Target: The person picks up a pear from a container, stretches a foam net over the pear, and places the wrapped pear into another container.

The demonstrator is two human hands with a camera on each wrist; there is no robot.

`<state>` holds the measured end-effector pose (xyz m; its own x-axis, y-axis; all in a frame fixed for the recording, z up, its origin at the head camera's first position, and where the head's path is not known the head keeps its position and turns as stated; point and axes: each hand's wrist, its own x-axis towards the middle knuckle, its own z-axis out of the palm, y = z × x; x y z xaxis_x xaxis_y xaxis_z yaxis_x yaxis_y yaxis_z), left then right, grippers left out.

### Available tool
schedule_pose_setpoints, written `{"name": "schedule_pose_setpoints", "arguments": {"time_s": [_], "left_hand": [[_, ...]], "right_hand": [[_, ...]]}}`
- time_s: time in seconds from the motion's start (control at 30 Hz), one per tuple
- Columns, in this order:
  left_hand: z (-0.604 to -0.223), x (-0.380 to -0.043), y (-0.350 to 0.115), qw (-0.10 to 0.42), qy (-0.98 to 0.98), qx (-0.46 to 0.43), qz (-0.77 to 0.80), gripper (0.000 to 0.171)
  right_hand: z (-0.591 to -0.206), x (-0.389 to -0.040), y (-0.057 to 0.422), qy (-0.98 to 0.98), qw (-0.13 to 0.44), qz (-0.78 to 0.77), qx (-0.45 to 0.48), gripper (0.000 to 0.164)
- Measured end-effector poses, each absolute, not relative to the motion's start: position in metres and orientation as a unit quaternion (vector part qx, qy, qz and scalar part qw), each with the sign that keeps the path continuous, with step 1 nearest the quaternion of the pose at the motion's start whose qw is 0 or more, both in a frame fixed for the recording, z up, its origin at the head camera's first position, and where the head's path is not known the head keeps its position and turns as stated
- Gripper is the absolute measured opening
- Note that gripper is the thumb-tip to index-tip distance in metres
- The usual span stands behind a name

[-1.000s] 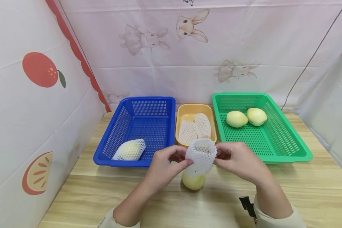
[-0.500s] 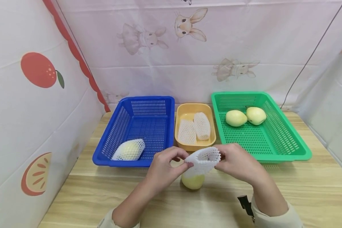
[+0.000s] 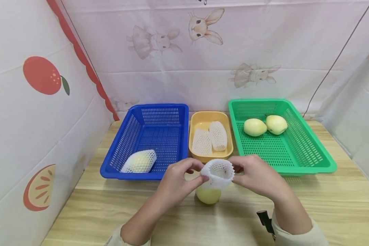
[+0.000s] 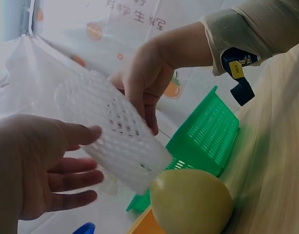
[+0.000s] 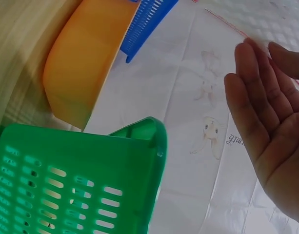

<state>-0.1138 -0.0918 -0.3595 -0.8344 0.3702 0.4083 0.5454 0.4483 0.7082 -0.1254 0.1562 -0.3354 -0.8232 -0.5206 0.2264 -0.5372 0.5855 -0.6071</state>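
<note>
A white foam fruit net (image 3: pixel 214 181) is held up between both hands, its round mouth spread wide and facing up. My left hand (image 3: pixel 179 179) pinches its left rim between thumb and fingers. On the opposite side my right hand (image 3: pixel 259 176) pinches the rim; its fingertips are partly hidden behind the net in the head view. A bare yellow-green pear (image 3: pixel 208 196) stands on the table just under the net, its top covered by it in the head view. From the left wrist view, the net (image 4: pixel 117 134) slants with its lower end close to the pear (image 4: pixel 190 202).
At the left, a blue basket (image 3: pixel 184 136) holds one pear in a foam net (image 3: pixel 140 162). A yellow tray (image 3: pixel 203 118) in the middle holds two foam nets (image 3: pixel 218 136). To the right, a green basket (image 3: pixel 310 143) holds two bare pears (image 3: pixel 255 127).
The net's upper part has come down nearer the pear. Its mouth stretched toward the right hand half a second ago and is rounder now. The pear has stayed put.
</note>
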Motion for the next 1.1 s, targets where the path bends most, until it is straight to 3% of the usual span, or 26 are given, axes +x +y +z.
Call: {"name": "schedule_pose_setpoints", "arguments": {"time_s": [0.17,0.27,0.4,0.67,0.77,1.1], "left_hand": [[-0.368,-0.120,-0.092,-0.024,-0.877,-0.248,-0.410,0.045],[-0.375,-0.122,-0.089,-0.060,-0.880,-0.262,-0.390,0.067],[-0.384,-0.123,-0.083,-0.069,-0.888,-0.278,-0.360,0.080],[-0.394,-0.125,-0.079,-0.059,-0.904,-0.271,-0.326,0.078],[-0.396,-0.126,-0.079,-0.070,-0.904,-0.261,-0.332,0.080],[-0.406,-0.129,-0.084,-0.107,-0.909,-0.264,-0.305,0.091]], "right_hand": [[-0.345,-0.130,0.153,-0.893,-0.028,0.337,0.295,0.016],[-0.350,-0.133,0.149,-0.898,-0.032,0.323,0.298,0.012],[-0.353,-0.134,0.147,-0.904,-0.040,0.306,0.296,0.011],[-0.353,-0.134,0.149,-0.905,-0.116,0.287,0.291,0.034],[-0.358,-0.134,0.144,-0.896,-0.147,0.294,0.298,0.035],[-0.378,-0.138,0.129,-0.913,-0.139,0.256,0.284,0.033]]}}
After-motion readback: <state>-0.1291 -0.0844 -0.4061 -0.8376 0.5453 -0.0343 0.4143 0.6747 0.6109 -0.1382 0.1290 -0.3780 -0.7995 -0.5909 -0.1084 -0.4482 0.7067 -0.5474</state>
